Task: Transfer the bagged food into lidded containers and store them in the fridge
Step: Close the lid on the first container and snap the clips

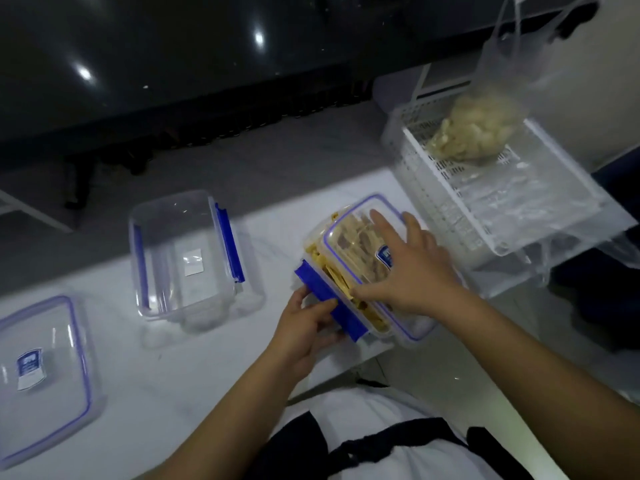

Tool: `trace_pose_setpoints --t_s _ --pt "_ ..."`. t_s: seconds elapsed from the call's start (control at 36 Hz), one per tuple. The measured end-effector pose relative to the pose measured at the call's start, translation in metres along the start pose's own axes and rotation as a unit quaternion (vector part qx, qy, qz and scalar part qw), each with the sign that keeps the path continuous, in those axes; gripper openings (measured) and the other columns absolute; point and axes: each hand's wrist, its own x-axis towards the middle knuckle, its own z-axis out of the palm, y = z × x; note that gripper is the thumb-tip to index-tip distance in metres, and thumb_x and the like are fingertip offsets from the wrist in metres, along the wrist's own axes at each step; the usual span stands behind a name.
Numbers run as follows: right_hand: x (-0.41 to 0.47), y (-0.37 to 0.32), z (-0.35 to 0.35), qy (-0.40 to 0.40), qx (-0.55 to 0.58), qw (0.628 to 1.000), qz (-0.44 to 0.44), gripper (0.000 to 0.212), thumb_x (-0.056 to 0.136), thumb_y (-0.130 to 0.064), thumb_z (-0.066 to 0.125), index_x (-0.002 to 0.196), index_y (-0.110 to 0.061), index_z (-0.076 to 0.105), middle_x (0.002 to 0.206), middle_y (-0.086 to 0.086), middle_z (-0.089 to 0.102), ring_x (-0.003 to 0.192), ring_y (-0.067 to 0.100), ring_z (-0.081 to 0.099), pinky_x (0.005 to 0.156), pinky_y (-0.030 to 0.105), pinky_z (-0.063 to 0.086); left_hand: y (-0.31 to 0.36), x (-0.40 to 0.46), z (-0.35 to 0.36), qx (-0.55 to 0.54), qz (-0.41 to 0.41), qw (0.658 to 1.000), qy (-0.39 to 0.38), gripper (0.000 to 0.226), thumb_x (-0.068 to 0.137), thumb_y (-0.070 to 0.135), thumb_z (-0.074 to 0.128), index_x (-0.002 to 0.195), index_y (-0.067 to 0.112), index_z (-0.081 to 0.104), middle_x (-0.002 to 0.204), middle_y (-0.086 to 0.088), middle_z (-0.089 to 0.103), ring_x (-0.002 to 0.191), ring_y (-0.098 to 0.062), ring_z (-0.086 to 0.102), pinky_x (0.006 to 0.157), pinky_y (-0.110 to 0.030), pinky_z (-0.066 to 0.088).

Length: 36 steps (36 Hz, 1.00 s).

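A clear container filled with yellow food strips (332, 268) sits near the table's right front edge, and its blue-rimmed lid (367, 233) lies on top, shifted to the right. My right hand (412, 268) presses flat on that lid. My left hand (308, 323) grips the blue side clasp (329, 299) at the container's left edge. An empty clear container with blue clasps (187, 254) stands to the left, and a loose lid (41, 368) lies at the far left. A clear bag of pale food (478, 129) rests in the white basket (450, 188) at the right.
The white table (207, 375) ends just right of the filled container. The slatted basket sits beyond that edge, with loose clear plastic (571, 209) draped over it. Dark floor and furniture lie behind the table.
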Motion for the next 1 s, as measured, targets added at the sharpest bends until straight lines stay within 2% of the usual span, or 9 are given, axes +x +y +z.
trace_pose_setpoints --t_s 0.11,0.28,0.47,0.61,0.69,0.75,0.86,1.0 --pt "0.014 -0.016 0.018 -0.018 -0.062 0.998 0.007 0.127 0.051 -0.086 0.054 0.148 -0.050 -0.019 0.165 0.010 -0.010 0.146 0.045 0.011 0.114 0.062 0.021 0.001 0.004 -0.011 -0.003 0.002 1.000 -0.004 0.030 0.097 0.002 0.057 0.125 0.013 0.062 0.113 -0.022 0.072 0.105 -0.035 0.071 0.088 -0.053 0.059" --pt "-0.005 -0.012 0.036 0.003 -0.108 0.994 0.020 0.127 0.049 -0.089 0.046 0.147 -0.048 -0.024 0.164 0.012 -0.012 0.145 0.045 0.011 0.113 0.060 0.021 -0.001 0.010 -0.016 0.009 0.003 1.000 -0.019 0.030 0.097 0.000 0.055 0.124 0.011 0.061 0.108 -0.015 0.076 0.097 -0.030 0.074 0.071 -0.041 0.062" --pt "-0.004 -0.014 0.040 0.003 -0.120 0.992 0.030 0.128 0.049 -0.090 0.046 0.146 -0.048 -0.026 0.165 0.012 -0.011 0.146 0.045 0.010 0.113 0.062 0.020 0.002 0.011 -0.018 0.019 0.001 0.999 -0.036 0.029 0.099 0.002 0.053 0.125 0.016 0.058 0.105 -0.012 0.077 0.094 -0.028 0.075 0.071 -0.041 0.062" --pt "0.022 -0.034 0.038 0.003 -0.108 0.993 0.046 0.127 0.044 -0.092 0.041 0.147 -0.048 -0.019 0.165 0.013 -0.008 0.144 0.048 0.011 0.112 0.064 0.019 0.009 0.011 -0.016 0.029 0.001 0.999 -0.019 0.031 0.101 0.005 0.054 0.128 0.018 0.056 0.111 -0.014 0.074 0.094 -0.027 0.075 0.070 -0.042 0.063" --pt "0.019 -0.032 0.040 0.013 -0.113 0.993 0.039 0.125 0.046 -0.092 0.040 0.146 -0.048 -0.021 0.165 0.013 -0.007 0.144 0.048 0.012 0.112 0.063 0.020 0.014 0.013 -0.017 0.038 0.008 0.999 -0.012 0.032 0.100 0.003 0.053 0.127 0.019 0.058 0.107 -0.015 0.075 0.091 -0.025 0.076 0.073 -0.045 0.063" --pt "0.010 -0.024 0.043 0.014 -0.115 0.993 0.035 0.126 0.047 -0.093 0.041 0.146 -0.048 -0.024 0.165 0.013 -0.008 0.144 0.047 0.011 0.112 0.062 0.019 0.015 0.012 -0.018 0.041 0.007 0.999 -0.010 0.031 0.099 0.003 0.054 0.125 0.019 0.059 0.105 -0.015 0.076 0.091 -0.026 0.076 0.073 -0.046 0.063" --pt "-0.006 -0.012 0.044 0.016 -0.102 0.994 0.035 0.128 0.049 -0.089 0.049 0.147 -0.050 -0.024 0.165 0.012 -0.010 0.147 0.044 0.008 0.114 0.061 0.018 0.019 0.012 -0.020 0.030 -0.002 0.999 -0.016 0.030 0.100 0.002 0.054 0.123 0.021 0.058 0.105 -0.013 0.077 0.092 -0.028 0.076 0.062 -0.038 0.062" --pt "-0.004 -0.017 0.035 0.049 -0.038 0.997 0.052 0.124 0.048 -0.086 0.052 0.147 -0.054 -0.016 0.165 0.009 -0.005 0.147 0.041 0.012 0.113 0.059 0.022 0.025 0.011 -0.019 0.031 -0.007 0.999 -0.032 0.030 0.099 0.003 0.055 0.122 0.022 0.058 0.110 -0.015 0.075 0.094 -0.030 0.076 0.066 -0.042 0.062"
